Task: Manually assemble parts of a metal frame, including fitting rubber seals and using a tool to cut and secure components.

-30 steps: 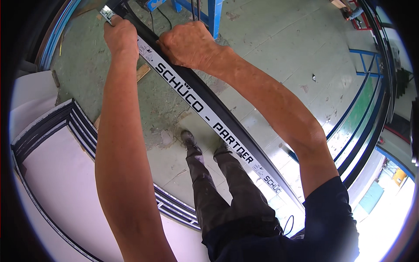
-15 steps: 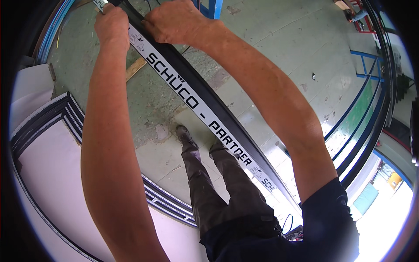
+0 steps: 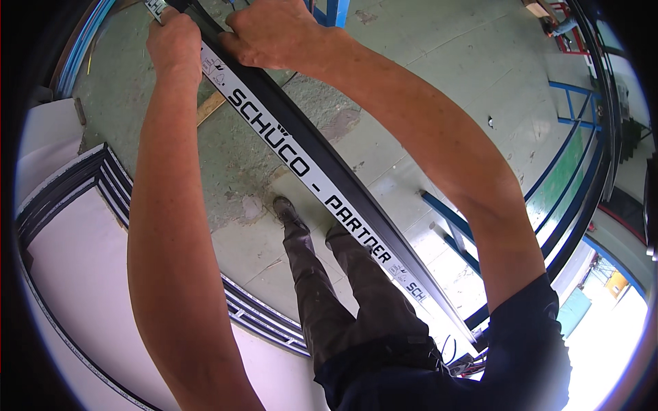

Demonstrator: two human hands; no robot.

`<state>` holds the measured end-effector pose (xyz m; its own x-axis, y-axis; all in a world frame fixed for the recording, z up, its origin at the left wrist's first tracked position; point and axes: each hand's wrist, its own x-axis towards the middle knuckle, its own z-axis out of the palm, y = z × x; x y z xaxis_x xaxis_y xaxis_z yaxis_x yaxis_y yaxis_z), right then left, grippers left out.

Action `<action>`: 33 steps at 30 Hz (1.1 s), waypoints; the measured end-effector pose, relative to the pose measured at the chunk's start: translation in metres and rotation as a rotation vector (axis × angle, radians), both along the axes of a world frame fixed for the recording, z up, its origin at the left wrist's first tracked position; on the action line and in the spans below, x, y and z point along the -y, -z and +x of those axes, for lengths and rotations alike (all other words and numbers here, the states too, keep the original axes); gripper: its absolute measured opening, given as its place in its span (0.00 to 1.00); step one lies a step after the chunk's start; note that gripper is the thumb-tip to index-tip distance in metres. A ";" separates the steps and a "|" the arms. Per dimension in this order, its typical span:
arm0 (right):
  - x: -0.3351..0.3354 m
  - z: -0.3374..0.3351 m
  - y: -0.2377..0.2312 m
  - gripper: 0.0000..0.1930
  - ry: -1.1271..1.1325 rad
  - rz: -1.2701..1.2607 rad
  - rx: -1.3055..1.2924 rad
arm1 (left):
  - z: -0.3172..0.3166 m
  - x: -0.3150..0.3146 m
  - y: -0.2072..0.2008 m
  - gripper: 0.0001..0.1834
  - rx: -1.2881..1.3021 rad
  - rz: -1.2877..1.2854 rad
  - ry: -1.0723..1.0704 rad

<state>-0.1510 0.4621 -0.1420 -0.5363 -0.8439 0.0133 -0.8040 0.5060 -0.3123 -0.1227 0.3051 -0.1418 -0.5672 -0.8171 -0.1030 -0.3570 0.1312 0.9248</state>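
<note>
A long dark frame profile (image 3: 343,181), with white printed film along one side, slants across the view from upper left to lower right. My left hand (image 3: 176,44) is wrapped round its upper part, on the film-covered side. On the dark side, my right hand (image 3: 274,34) is closed, its thumb side pressed against the profile. Its fingertips are partly hidden, so I cannot make out what they pinch. Between the two hands the top of the profile is dark and partly covered.
Stacked dark frames with a white panel (image 3: 82,253) lie at the left. A wooden strip (image 3: 211,107) rests on the grey-green floor (image 3: 425,89). Blue metal supports stand at the top (image 3: 336,12) and under my right forearm (image 3: 449,222). Large dark frames (image 3: 582,205) curve along the right.
My right hand has shifted slightly left along the profile, and my right elbow has swung outward to the right. More of the blue support shows beneath that forearm. The left hand has barely moved.
</note>
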 end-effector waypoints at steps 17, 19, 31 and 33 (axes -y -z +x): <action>-0.003 0.001 0.010 0.13 0.046 -0.128 0.048 | -0.005 0.002 0.003 0.30 0.017 -0.003 0.004; -0.024 0.023 0.003 0.17 0.058 -0.157 0.057 | 0.004 -0.006 -0.001 0.30 0.053 -0.042 -0.009; -0.059 0.048 0.016 0.14 0.082 -0.323 -0.062 | -0.009 0.014 0.016 0.29 0.004 0.026 -0.007; -0.059 0.052 0.009 0.14 0.077 -0.283 -0.014 | -0.007 0.019 0.014 0.29 0.030 0.007 -0.007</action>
